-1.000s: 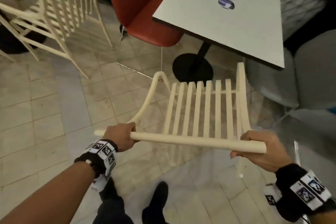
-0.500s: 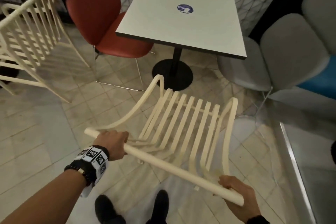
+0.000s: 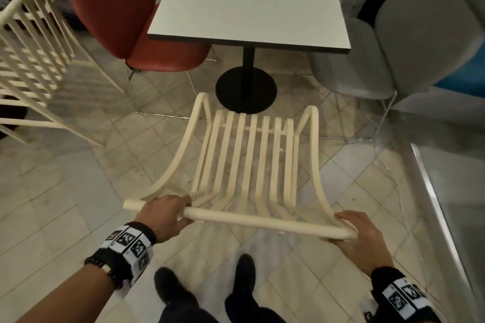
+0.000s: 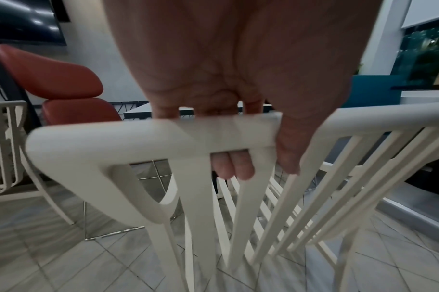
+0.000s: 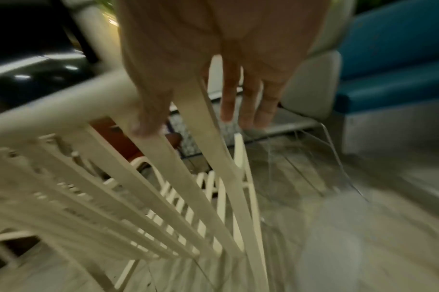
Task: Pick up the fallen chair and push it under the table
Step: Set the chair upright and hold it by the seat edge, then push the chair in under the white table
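The cream slatted chair (image 3: 252,160) stands upright on the tiles, its seat pointing at the table's black pedestal base (image 3: 245,89). The white square table (image 3: 249,16) carries a blue sticker. My left hand (image 3: 165,211) grips the left end of the chair's top rail (image 4: 113,142); its fingertips (image 4: 233,168) curl under the rail. My right hand (image 3: 364,238) lies against the rail's right end, with fingers (image 5: 248,106) straight and the thumb across a slat. The right wrist view is blurred.
A red chair (image 3: 126,16) sits at the table's left side and grey chairs (image 3: 409,34) at its right. A second cream slatted chair (image 3: 31,60) stands far left. A metal floor strip (image 3: 446,217) runs along the right. My shoes (image 3: 170,288) are just behind the chair.
The chair has swung round and come level, so it now faces the table squarely. My right hand has gone from a curled grip on the rail to straight fingers.
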The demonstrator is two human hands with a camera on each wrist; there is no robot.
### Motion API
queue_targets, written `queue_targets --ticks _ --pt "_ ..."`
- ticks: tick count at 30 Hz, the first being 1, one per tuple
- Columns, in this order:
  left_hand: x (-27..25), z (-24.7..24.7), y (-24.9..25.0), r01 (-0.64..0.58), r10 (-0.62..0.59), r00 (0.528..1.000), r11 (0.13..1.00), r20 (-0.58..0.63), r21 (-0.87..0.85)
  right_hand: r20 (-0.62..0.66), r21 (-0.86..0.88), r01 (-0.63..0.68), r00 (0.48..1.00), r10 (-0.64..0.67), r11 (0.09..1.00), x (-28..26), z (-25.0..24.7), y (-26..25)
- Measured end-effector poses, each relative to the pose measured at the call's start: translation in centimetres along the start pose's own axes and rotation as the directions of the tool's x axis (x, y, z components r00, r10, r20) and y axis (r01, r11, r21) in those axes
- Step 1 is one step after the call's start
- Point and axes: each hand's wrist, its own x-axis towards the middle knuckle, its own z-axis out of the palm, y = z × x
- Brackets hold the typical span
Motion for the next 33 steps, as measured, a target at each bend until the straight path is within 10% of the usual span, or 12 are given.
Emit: queue_targets --ticks 4,12,24,29,33 --pt "-0.2 0.2 -1.7 0.007 -0.002 0.999 0.995 -0.045 0.102 0.209 -0.217 0.287 0.947 -0.242 0.933 -1.6 -0.9 -3.3" --pt "1.9 -0.8 -1.7 0.165 -0.173 0.985 0.943 0.004 0.290 0.338 -0.551 0.350 0.924 -0.180 0.758 4.7 1.8 -3.9" --pt "8.5 -4.4 -2.5 0.358 -0.390 0.891 0.918 -0.232 -0.170 0.197 -0.456 0.089 0.980 0.003 0.885 16.1 0.1 -8.2" --pt "9.1 -5.9 -4.0 0.424 -0.645 0.760 0.584 -0.080 -0.693 0.323 -0.062 -0.163 0.930 0.174 0.985 17.6 -2.2 -7.6" --pt "10.7 -7.1 -5.0 0.577 -0.703 0.708 0.528 0.060 -0.623 0.300 0.018 -0.569 0.788 0.538 0.822 19.6 -2.2 -6.4"
